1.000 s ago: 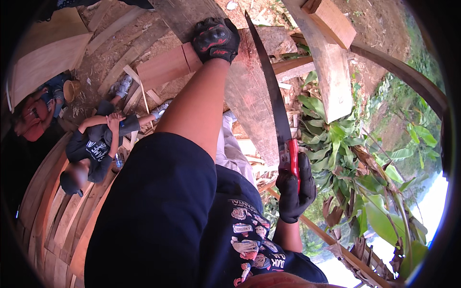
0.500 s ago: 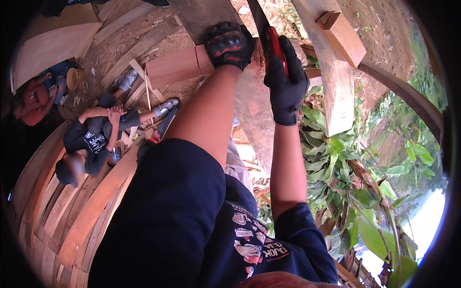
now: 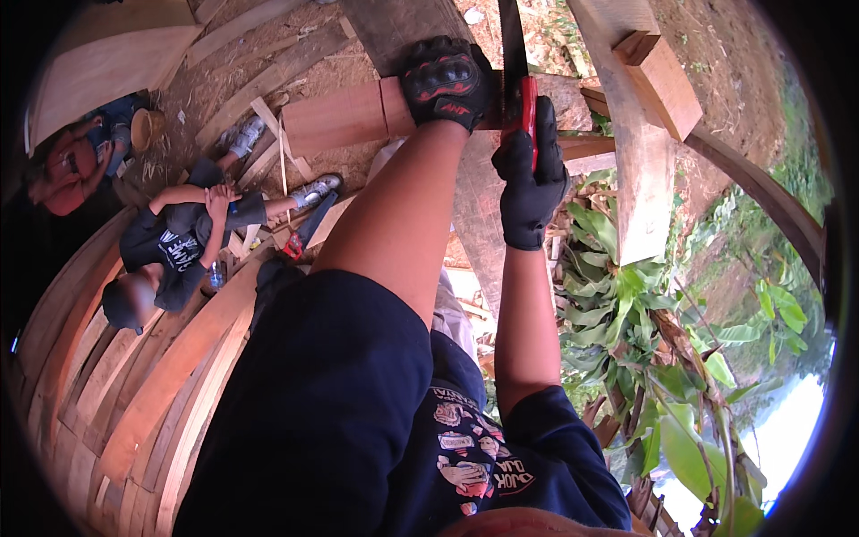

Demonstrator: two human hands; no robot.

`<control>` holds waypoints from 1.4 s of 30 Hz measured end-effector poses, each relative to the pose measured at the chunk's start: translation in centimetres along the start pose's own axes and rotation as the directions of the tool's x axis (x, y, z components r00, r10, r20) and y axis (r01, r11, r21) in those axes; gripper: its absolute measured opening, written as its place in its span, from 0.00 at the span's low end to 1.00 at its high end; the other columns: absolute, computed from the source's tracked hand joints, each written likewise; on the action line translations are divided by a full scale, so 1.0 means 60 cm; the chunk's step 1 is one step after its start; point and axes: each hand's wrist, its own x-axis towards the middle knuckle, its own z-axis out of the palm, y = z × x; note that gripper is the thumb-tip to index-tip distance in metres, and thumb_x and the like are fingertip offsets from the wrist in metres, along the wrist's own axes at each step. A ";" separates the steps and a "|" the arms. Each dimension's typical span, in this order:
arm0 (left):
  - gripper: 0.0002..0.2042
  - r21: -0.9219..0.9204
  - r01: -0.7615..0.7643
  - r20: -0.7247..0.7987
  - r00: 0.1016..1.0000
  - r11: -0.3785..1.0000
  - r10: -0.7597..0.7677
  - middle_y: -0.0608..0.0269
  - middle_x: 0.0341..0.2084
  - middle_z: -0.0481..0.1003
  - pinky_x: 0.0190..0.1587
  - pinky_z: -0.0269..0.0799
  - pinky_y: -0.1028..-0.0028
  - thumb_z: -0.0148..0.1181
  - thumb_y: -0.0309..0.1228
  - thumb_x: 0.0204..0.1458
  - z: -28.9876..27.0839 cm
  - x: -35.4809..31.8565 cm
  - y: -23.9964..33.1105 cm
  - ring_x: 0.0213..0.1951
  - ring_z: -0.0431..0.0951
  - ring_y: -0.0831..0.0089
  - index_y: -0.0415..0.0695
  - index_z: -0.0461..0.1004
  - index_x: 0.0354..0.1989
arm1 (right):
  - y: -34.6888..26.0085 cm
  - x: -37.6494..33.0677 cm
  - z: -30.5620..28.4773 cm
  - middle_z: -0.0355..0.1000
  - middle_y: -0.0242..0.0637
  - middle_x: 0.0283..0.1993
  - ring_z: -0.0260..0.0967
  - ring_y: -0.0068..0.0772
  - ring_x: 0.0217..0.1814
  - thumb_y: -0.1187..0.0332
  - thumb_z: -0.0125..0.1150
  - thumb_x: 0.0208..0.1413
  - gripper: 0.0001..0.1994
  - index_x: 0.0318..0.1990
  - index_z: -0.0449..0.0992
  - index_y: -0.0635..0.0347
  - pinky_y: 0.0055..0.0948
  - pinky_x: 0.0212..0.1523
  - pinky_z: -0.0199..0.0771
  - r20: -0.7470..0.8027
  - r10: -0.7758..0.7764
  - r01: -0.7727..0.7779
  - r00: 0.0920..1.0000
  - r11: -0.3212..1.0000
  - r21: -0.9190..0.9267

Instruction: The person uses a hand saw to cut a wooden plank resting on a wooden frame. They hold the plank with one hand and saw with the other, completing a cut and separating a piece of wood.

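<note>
A person's right hand (image 3: pixel 532 188), in a black glove, is closed around the red handle of a handsaw (image 3: pixel 514 58), whose dark blade points away from the body by the right edge of a wide, weathered plank (image 3: pixel 479 210). The left hand (image 3: pixel 447 82), in a black glove with red trim, lies knuckles up where a reddish beam (image 3: pixel 335 118) meets the plank; whether it grips cannot be told. Well left of the plank, another person (image 3: pixel 174 246) sits; leafy plants (image 3: pixel 617 295) stand to its right.
</note>
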 end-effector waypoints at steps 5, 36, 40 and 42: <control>0.18 0.053 0.004 -0.001 1.000 0.999 -0.004 0.55 0.49 0.84 0.53 0.81 0.51 0.51 0.46 0.68 -0.006 -0.002 -0.003 0.53 0.84 0.50 0.50 0.84 0.45 | 0.003 -0.001 -0.003 0.79 0.30 0.37 0.71 0.17 0.32 0.67 0.61 0.74 0.27 0.78 0.70 0.58 0.24 0.34 0.74 0.038 0.130 -0.136 0.991 0.957 0.258; 0.19 0.134 -0.040 -0.050 0.998 0.990 0.047 0.49 0.43 0.87 0.52 0.81 0.51 0.49 0.42 0.66 -0.011 0.009 0.006 0.48 0.87 0.51 0.46 0.87 0.42 | 0.020 -0.079 -0.024 0.83 0.48 0.63 0.85 0.34 0.45 0.67 0.60 0.72 0.25 0.74 0.74 0.61 0.34 0.46 0.83 -0.010 -0.034 0.034 0.999 0.998 -0.052; 0.19 0.130 -0.050 -0.049 0.997 0.990 0.057 0.49 0.42 0.87 0.51 0.82 0.52 0.49 0.42 0.65 -0.011 0.009 0.006 0.45 0.88 0.51 0.45 0.87 0.41 | 0.015 -0.093 -0.028 0.81 0.51 0.66 0.86 0.41 0.56 0.67 0.59 0.72 0.24 0.73 0.75 0.62 0.36 0.53 0.83 -0.021 0.025 -0.027 0.999 0.997 -0.068; 0.19 0.133 -0.061 -0.041 0.997 0.989 0.067 0.49 0.41 0.87 0.50 0.82 0.53 0.50 0.42 0.65 -0.014 0.008 0.005 0.45 0.88 0.51 0.46 0.87 0.40 | 0.008 -0.092 -0.033 0.81 0.51 0.66 0.86 0.40 0.54 0.68 0.59 0.71 0.24 0.73 0.75 0.62 0.36 0.52 0.84 -0.016 0.023 -0.025 1.000 0.994 -0.110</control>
